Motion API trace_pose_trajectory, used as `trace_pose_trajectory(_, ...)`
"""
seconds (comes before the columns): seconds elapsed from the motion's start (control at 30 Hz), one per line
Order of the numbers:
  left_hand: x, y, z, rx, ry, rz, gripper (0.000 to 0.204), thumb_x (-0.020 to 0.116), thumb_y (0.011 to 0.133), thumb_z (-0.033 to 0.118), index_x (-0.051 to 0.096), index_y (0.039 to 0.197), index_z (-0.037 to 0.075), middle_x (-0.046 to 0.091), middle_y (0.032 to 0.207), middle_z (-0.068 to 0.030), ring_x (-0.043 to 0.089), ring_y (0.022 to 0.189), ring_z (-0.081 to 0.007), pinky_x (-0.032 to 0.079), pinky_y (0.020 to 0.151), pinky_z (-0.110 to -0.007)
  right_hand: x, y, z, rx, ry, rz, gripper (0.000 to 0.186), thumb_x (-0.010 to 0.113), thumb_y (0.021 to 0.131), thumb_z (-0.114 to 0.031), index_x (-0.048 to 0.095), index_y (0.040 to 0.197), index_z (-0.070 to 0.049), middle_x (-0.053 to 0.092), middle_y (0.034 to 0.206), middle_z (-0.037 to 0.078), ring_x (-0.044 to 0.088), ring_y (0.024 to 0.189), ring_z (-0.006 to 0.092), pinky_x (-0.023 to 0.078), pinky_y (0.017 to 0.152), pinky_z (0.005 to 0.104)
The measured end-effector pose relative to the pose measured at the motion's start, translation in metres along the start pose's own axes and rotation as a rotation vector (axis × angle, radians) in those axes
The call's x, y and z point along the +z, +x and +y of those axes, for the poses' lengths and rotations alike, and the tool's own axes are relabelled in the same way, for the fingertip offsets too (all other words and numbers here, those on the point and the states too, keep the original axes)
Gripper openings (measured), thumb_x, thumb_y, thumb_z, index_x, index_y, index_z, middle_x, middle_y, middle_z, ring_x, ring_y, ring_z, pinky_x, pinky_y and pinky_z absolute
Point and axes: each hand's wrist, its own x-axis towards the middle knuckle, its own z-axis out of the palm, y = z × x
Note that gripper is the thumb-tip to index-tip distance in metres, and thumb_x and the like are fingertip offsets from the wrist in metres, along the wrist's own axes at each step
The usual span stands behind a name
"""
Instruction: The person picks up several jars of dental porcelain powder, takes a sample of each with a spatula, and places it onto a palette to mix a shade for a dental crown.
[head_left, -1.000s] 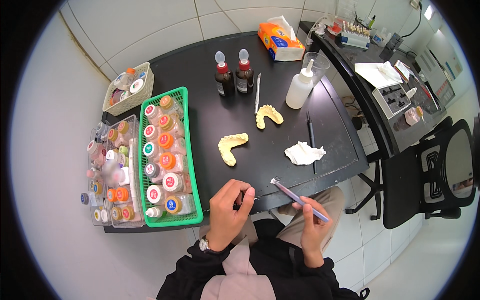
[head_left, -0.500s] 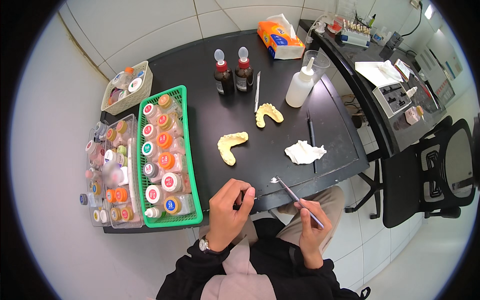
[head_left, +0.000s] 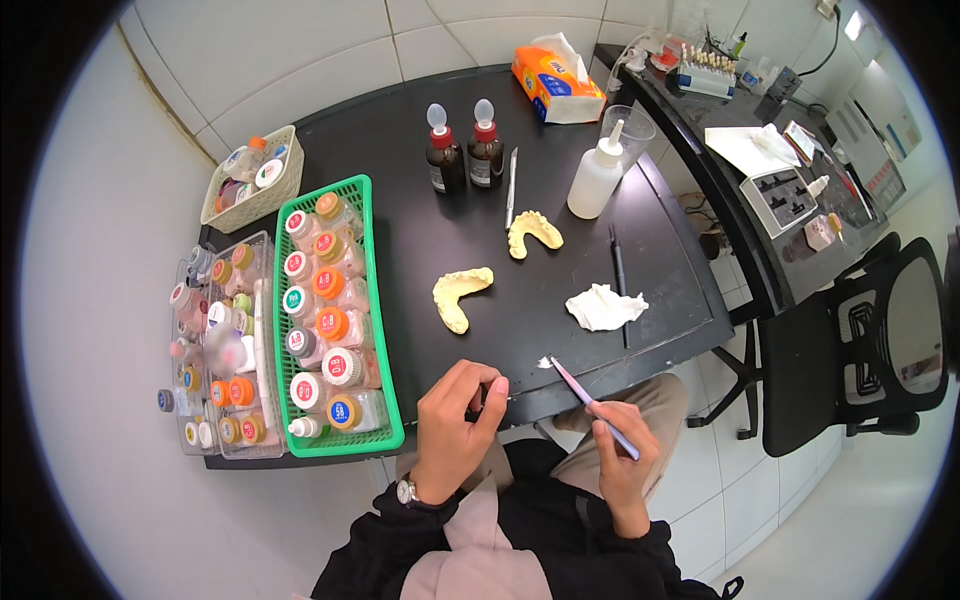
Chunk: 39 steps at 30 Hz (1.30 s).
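My right hand [head_left: 622, 445] grips a slim pale purple pen-like tool [head_left: 590, 400]; its exact kind is too small to tell. The tool's tip touches a small white dab [head_left: 544, 362] near the table's front edge. To its left, my left hand [head_left: 458, 425] is closed, thumb against curled fingers; anything inside is hidden. Beyond my hands lie two yellowish dental casts, one nearer [head_left: 455, 300] and one farther [head_left: 535, 232]. A crumpled white tissue [head_left: 605, 307] rests over a dark slender tool [head_left: 618, 262] to the right.
At left, a green basket [head_left: 370, 290] holds several capped jars beside clear boxes [head_left: 268, 350] and a cream basket [head_left: 255, 205]. Two brown dropper bottles [head_left: 447, 165], a silver tool [head_left: 512, 185], a white squeeze bottle [head_left: 596, 180] and a tissue pack [head_left: 560, 85] stand farther back. A black chair [head_left: 850, 340] is right.
The purple tool's tip has shifted slightly left and down on the white dab, with my right hand following. My left hand keeps its closed pose. The whole view has shifted slightly.
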Motion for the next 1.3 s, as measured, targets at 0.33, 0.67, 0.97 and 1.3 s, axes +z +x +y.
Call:
trace_pose_trajectory(0.33,-0.001,-0.001,0.0,-0.008,-0.013,0.014,0.015,0.062,0.09,0.012,0.058,0.081,0.001,0.053,0.071,-0.0032,0.043,0.057,-0.0106,0.032,0.051,-0.026,-0.015,0.01,-0.007,-0.224,-0.226,-0.161,0.024,0.07,0.08,0.001,0.07,0.103,-0.001,0.069,0.094,0.011,0.062,0.091,0.0277,0.049,0.079,0.0338)
trace_pose_trajectory(0.67,-0.002,-0.001,0.002,-0.037,0.025,-0.004,0.013,0.063,0.089,0.013,0.061,0.083,0.002,0.058,0.074,-0.0046,0.05,0.063,-0.0151,0.038,0.056,-0.027,-0.004,0.009,-0.001,0.37,0.429,0.241,0.03,0.055,0.1,-0.018,0.064,0.11,0.009,0.07,0.091,0.015,0.065,0.079,0.0161,0.051,0.077,0.0283)
trace_pose_trajectory(0.97,0.04,0.02,0.045,0.287,0.522,-0.302,0.045,0.057,0.088,0.012,0.052,0.132,0.003,0.052,0.138,-0.0051,0.047,0.116,-0.0253,0.035,0.095,-0.041,-0.018,0.057,0.006,0.298,0.241,0.299,0.027,0.056,0.099,-0.016,0.065,0.108,0.008,0.069,0.082,0.013,0.059,0.067,0.0104,0.049,0.061,0.0228)
trace_pose_trajectory(1.3,0.062,0.036,0.034,0.316,0.639,-0.328,0.041,0.059,0.081,0.012,0.059,0.121,0.001,0.057,0.13,-0.0037,0.048,0.11,-0.0221,0.036,0.087,-0.042,-0.037,0.049,-0.014,-0.206,-0.363,0.012,0.032,0.068,0.082,0.002,0.07,0.113,-0.005,0.068,0.091,0.01,0.062,0.086,0.0245,0.05,0.075,0.0338)
